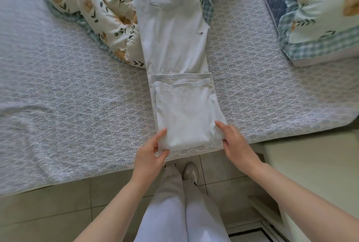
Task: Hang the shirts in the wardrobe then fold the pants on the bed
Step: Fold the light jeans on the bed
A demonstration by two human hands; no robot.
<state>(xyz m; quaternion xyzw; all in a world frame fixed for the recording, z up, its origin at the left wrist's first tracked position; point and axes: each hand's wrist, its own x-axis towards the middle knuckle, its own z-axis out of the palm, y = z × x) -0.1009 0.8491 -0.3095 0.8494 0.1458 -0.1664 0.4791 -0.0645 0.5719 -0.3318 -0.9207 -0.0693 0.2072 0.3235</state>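
Head view, bedside, seen from standing height.

Item 1: one pair of pale, washed-out denim pants (172, 47), laid lengthwise across the bed with the waist far and the legs near. The leg ends are doubled back; two hem edges lie stacked across the middle. The near fold sits just inside the mattress edge.

Item 2: two hands. The left hand (150, 154) pinches the fold's near-left corner, thumb on top. The right hand (236, 142) holds the near-right corner, fingers (221, 125) closed over the cloth.

Item 3: one bed with a quilted grey-blue patterned coverlet (77, 105), with bare stretches on both sides of the pants.

Item 4: one floral duvet with gingham edging (97, 8), bunched far left, touching the pants.

Item 5: one matching floral pillow (320, 18), far right, well apart.

Item 6: beige tiled floor (48, 212).
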